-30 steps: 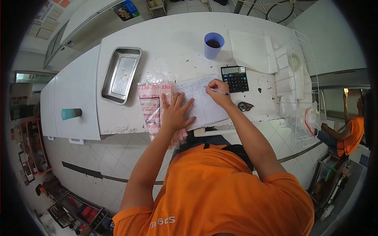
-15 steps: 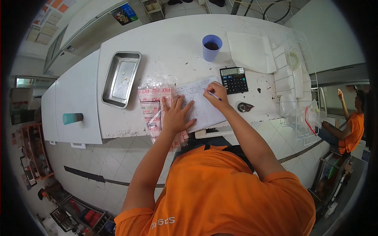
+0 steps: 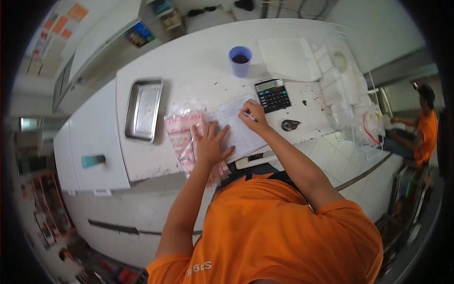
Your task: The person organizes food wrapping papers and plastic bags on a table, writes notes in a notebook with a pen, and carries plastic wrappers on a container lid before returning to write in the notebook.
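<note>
My right hand (image 3: pixel 252 115) is closed around a pen (image 3: pixel 250 116), its tip near the open notebook (image 3: pixel 243 135). Handwriting covers part of the page; the lines are too small to read. My left hand (image 3: pixel 211 142) lies flat with fingers spread, across the notebook's left edge and a clear plastic packet with red print (image 3: pixel 182 137). A black calculator (image 3: pixel 273 96) sits just beyond my right hand. To the right of that hand lies a small dark correction-tape dispenser (image 3: pixel 290 125).
A blue cup (image 3: pixel 240 61) with dark contents stands at the back. At left is a metal tray (image 3: pixel 143 110), with a teal tumbler (image 3: pixel 93 161) farther left. White sheets (image 3: pixel 288 59) and a wire rack (image 3: pixel 352 102) are at right. Another person in orange (image 3: pixel 425 135) sits beyond.
The whole view has tilted and shifted slightly. My right hand stays on the page with the pen, my left hand stays flat. The seated person's raised arm has come down.
</note>
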Available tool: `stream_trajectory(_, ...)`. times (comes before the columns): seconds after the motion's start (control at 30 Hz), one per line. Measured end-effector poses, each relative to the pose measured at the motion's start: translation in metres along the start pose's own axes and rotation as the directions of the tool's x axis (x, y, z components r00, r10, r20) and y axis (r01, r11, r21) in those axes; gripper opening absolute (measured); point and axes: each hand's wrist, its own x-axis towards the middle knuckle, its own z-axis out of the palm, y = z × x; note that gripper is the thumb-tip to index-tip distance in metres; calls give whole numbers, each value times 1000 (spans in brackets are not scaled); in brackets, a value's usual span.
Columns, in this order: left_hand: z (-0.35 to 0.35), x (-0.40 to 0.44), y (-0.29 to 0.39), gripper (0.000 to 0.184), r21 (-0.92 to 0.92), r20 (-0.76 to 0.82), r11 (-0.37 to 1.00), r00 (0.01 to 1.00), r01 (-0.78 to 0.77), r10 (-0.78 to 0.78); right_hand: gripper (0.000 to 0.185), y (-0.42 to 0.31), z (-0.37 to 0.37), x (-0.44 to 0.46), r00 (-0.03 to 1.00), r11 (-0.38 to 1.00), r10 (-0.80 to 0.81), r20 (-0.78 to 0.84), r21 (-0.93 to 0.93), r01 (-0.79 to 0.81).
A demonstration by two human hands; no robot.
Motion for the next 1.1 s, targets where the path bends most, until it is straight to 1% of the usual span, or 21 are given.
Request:
stream_trajectory(0.07,0,-2,-1,82,14,-10,1000,1000,-5,5,20,7,2,-6,999,999,-39,25,-6,39)
stream_trajectory(0.1,0,-1,0,83,10,-19,1000,1000,-24,24,16,-1,-6,-9,982,999,-48,182,-2,49)
stream_trajectory(0.13,0,0,1,87,-1,7,1000,1000,-13,13,12,3,-5,-8,926,937,-242,289,-180,300)
stream_trajectory(0.17,1,1,2,91,-9,31,1000,1000,0,0,15,3,2,-13,914,932,-197,355,-221,287)
stream_trajectory(0.2,-2,1,3,95,-3,52,1000,999,12,-12,21,4,3,-15,887,869,-293,356,-288,402)
stream_trajectory(0.23,-6,1,5,99,6,73,999,997,37,-37,24,5,11,-20,958,980,7,286,-193,50)
stream_trajectory(0.27,-6,0,6,100,0,68,1000,998,15,-15,28,0,0,-21,921,942,-164,353,-221,252)
stream_trajectory(0.37,-4,-1,1,101,6,46,1000,999,-3,3,29,-55,-51,-14,930,874,-292,224,-333,355)
stream_trajectory(0.4,-4,-2,1,100,10,42,1000,999,-4,3,34,-80,-81,-8,933,855,-336,130,-373,360)
stream_trajectory(0.47,-8,-1,5,98,-3,49,1000,999,5,-4,33,-114,-161,4,961,906,-263,-86,-365,215)
stream_trajectory(0.53,-11,-1,10,99,-13,48,1000,999,11,-10,29,-126,-253,22,911,904,-246,-330,-418,93)
stream_trajectory(0.57,-12,0,12,99,-16,46,1000,999,15,-15,28,-122,-303,34,914,884,-117,-388,-460,-82)
stream_trajectory(0.63,-10,2,14,98,-8,57,999,998,35,-34,30,-104,-386,66,918,628,163,-362,-679,-380)
stream_trajectory(0.67,-8,2,13,98,-5,55,999,998,32,-32,34,-77,-415,78,900,509,298,-317,-745,-431)
stream_trajectory(0.7,-8,2,13,97,3,54,1000,998,29,-29,37,-37,-432,85,856,383,432,-284,-802,-459)
stream_trajectory(0.8,-7,4,14,98,24,72,999,996,41,-43,45,70,-448,101,830,326,540,-140,-874,-360)
stream_trajectory(0.83,-6,5,14,98,29,86,999,995,42,-44,42,94,-451,108,829,314,542,-136,-883,-349)
stream_trajectory(0.9,-3,8,16,99,50,83,997,995,52,-56,37,128,-452,116,815,275,564,-131,-901,-335)
stream_trajectory(0.97,-3,8,19,99,82,115,995,991,53,-63,29,120,-465,136,807,195,590,-42,-962,-192)
stream_trajectory(1.03,-10,10,25,97,75,134,995,988,70,-79,26,44,-490,144,818,288,572,67,-950,-124)
stream_trajectory(1.1,-4,12,21,97,84,120,994,989,72,-82,38,4,-530,128,889,636,385,248,-769,-61)
